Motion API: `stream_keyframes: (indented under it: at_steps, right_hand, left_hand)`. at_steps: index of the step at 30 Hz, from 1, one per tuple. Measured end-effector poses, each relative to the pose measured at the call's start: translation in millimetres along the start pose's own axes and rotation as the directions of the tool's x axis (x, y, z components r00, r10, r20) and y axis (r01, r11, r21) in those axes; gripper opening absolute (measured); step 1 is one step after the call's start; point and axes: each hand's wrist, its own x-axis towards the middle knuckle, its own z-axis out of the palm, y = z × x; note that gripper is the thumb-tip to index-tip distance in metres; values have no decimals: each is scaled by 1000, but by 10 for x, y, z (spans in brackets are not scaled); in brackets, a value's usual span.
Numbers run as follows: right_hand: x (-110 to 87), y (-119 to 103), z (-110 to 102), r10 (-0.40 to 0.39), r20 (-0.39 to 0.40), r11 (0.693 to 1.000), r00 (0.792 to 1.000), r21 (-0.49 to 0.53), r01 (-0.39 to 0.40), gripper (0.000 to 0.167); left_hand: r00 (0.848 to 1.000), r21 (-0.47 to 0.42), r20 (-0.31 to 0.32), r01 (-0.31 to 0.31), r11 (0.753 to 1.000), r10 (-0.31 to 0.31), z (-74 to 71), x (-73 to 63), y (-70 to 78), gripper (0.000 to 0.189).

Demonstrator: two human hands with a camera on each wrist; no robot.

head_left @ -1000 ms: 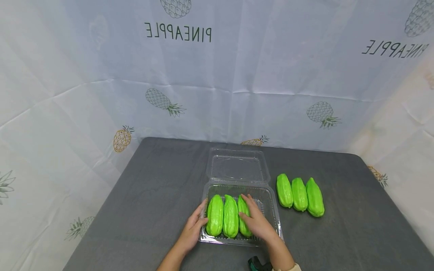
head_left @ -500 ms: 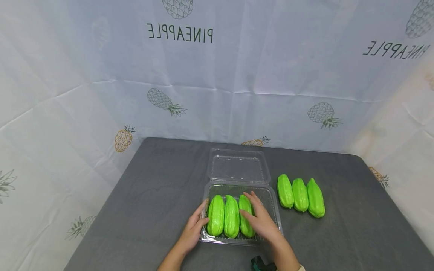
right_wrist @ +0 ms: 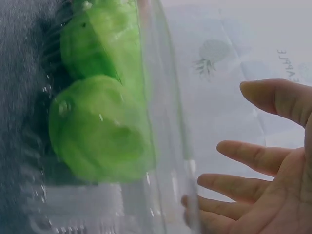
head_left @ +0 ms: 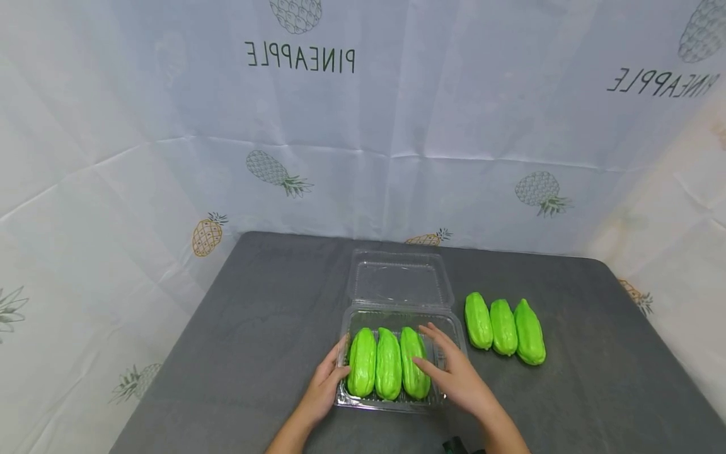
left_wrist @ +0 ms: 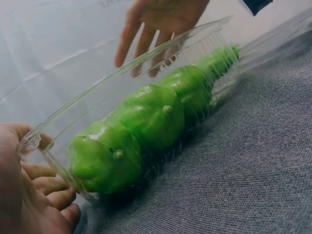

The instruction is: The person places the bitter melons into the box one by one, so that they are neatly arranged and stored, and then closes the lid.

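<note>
A clear plastic clamshell container (head_left: 380,405) lies on the table with its lid (head_left: 399,282) folded back. Three bright green, ridged, gourd-like vegetables sit side by side in the base: a left one (head_left: 361,362), a middle one (head_left: 388,364) and a right one (head_left: 414,362). At the container's left edge, my left hand (head_left: 324,384) holds the rim, thumb over it; its curled fingers (left_wrist: 53,192) show outside the wall in the left wrist view. My right hand (head_left: 456,375) is above the container's right side, fingers spread, nothing held. In the right wrist view its fingers (right_wrist: 239,187) stand apart from the vegetables.
To the right of the container, three similar green vegetables (head_left: 503,328) lie in a row on the dark grey table (head_left: 272,302). A dark object (head_left: 455,445) shows near the right forearm. A pineapple-print cloth (head_left: 368,126) hangs behind the table.
My right hand has let go of the right vegetable in the container and drawn off to the right, its fingers spreading. The left hand stays at the container's left rim.
</note>
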Motion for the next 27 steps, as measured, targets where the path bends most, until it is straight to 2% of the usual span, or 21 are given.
stream_keyframes:
  at_steps: [9,15,19,27]
  right_hand:
    - [-50,80,-220,24,-18,999,1000,46,-23,61]
    - [-62,159,-396,3,-73,1000,997,8,-2,59]
    - [-48,233,-496,24,-106,1000,994,-9,-25,58]
    - [52,387,-618,41,-136,999,990,33,-36,62]
  left_hand:
    - [1000,-6,9,4,1000,-4,-7,-2,18,57]
    - [1000,-31,17,3,1000,-2,-7,0,16,57]
    - [1000,-45,26,2,999,0,-12,0,17,57]
    - [1000,-30,13,-5,1000,5,-10,-3,13,57]
